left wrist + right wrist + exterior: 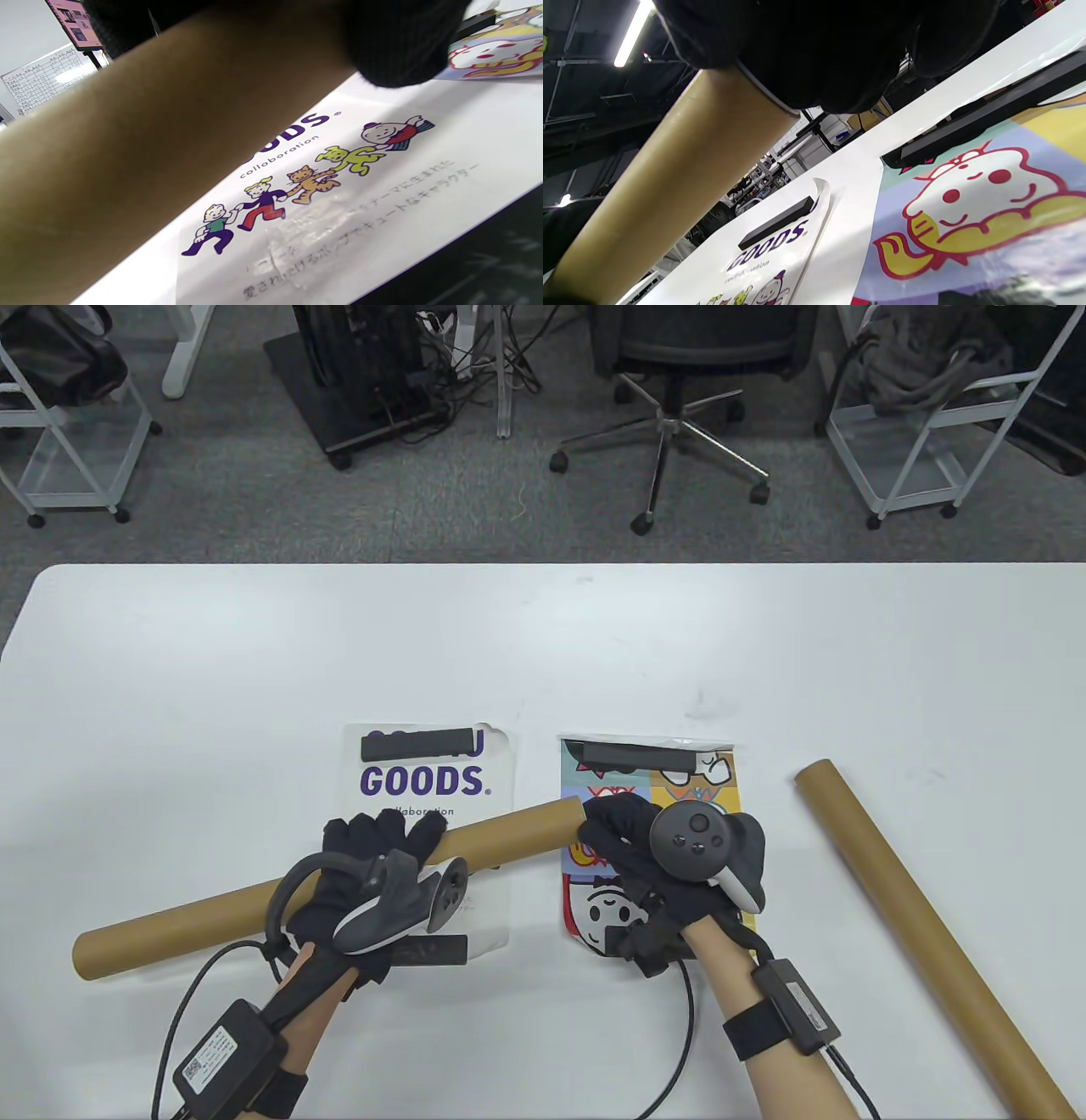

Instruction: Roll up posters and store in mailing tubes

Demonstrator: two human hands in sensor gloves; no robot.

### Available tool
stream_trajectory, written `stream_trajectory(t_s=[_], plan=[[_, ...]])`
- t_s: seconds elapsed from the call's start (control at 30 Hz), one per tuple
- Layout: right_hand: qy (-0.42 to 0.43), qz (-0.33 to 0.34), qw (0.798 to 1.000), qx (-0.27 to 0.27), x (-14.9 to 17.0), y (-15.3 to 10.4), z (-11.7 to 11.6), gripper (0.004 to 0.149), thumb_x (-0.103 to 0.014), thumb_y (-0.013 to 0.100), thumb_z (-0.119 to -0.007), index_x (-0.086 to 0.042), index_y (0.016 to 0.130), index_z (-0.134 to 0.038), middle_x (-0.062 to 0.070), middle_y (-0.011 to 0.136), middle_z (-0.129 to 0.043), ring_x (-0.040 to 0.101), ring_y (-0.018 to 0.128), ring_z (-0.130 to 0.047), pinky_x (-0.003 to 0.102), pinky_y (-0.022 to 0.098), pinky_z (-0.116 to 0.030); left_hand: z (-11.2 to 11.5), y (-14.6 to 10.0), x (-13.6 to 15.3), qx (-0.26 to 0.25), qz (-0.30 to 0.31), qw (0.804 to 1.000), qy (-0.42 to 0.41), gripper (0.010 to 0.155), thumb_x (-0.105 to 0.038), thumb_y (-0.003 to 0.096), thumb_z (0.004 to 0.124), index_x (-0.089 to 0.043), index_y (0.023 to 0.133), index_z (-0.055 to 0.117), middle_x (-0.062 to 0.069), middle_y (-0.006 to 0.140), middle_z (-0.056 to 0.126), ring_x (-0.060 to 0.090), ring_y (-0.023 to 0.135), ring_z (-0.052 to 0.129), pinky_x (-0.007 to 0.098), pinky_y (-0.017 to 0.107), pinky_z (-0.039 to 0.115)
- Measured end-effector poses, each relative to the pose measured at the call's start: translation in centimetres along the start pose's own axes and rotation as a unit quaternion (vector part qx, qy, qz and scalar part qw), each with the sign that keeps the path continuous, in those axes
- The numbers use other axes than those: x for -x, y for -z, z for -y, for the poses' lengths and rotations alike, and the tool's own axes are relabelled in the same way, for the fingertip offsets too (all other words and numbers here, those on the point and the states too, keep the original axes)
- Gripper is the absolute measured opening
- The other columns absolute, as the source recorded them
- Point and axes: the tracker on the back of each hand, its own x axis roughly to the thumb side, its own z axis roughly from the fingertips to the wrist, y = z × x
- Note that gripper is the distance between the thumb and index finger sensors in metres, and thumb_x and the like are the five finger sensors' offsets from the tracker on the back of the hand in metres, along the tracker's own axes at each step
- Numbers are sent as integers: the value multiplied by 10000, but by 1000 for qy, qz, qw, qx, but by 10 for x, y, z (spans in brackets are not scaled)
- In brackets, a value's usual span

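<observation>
A long brown mailing tube (280, 891) is held level just above the table. My left hand (386, 865) grips it around the middle. My right hand (615, 836) covers and holds its right end, where a white cap rim (763, 95) shows under the fingers. The tube fills the left wrist view (127, 148). Under it lies a flat white "GOODS" poster (428, 789) held down by black bars (417, 745). A colourful cartoon poster (691, 785) lies flat beneath my right hand, with a black bar (628, 753) on its far edge.
A second brown tube (925, 933) lies diagonally on the table at the right, running to the front edge. Another black bar (433, 950) sits on the white poster's near edge. Glove cables trail along both forearms. An office chair and carts stand beyond the table.
</observation>
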Motion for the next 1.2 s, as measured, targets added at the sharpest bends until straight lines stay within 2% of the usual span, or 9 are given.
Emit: stream_trajectory(t_s=[0.17,0.27,0.43,0.5,0.57,0.67,0.8,1.07,1.2], plan=[[13,-5,1000,-5,4,-1,2,395,-383,509,-716,-195,856,-748,102,864,-858,362,728,-891,704,650,-614,-2,-2,0,-17,1,1000,-7,889,-629,476,759,-253,1203,413,98,1098,679,358,936,788,628,828,616],[33,-3,999,-13,8,-3,4,418,-418,519,-678,-179,851,-765,129,879,-847,394,738,-876,729,647,-587,-2,-2,3,-26,7,999,-32,812,-643,452,784,-214,1119,608,98,1069,702,352,908,802,632,818,627],[11,-7,1000,-4,9,-4,4,397,-407,518,-694,-174,828,-781,133,866,-851,390,725,-877,723,649,-598,-5,-3,1,-32,8,999,-30,775,-665,438,784,-249,1064,593,114,1089,805,361,940,937,591,814,704],[12,-10,1000,-3,13,-4,3,391,-392,517,-710,-169,831,-781,133,864,-853,387,720,-882,717,647,-607,-6,-3,1,-44,10,998,-45,779,-650,431,800,-246,1065,593,54,1005,887,290,828,1022,545,781,775],[38,-15,999,-13,18,-4,3,399,-379,515,-724,-157,843,-775,141,872,-844,394,725,-876,720,641,-609,-5,-4,2,-49,12,997,-51,801,-636,435,785,-262,1096,530,27,1015,845,279,853,975,573,785,752],[63,-16,997,-35,20,-4,3,412,-361,530,-712,-134,871,-754,170,898,-817,425,750,-846,742,637,-588,-4,-2,3,-14,30,997,-74,824,-582,488,754,-251,1152,396,59,1094,735,320,940,869,608,807,686],[63,-25,997,-20,22,-4,5,462,-430,512,-680,-122,844,-771,177,881,-829,444,740,-846,765,627,-583,-3,-4,1,-8,61,994,-92,859,-472,529,787,-223,1199,311,113,1162,655,366,1013,801,623,822,654],[67,-43,996,-30,27,-4,7,409,-345,511,-743,-130,858,-758,169,887,-819,423,739,-848,746,629,-598,-6,-5,3,-40,50,994,-91,922,-523,451,863,-172,1190,439,83,1108,694,312,943,827,578,818,677],[90,-39,994,-48,29,-3,5,413,-340,541,-702,-113,885,-730,193,913,-789,447,762,-823,787,600,-604,-5,-5,0,-40,48,995,-74,808,-590,443,839,-236,1113,557,66,1053,752,272,874,887,573,803,718]])
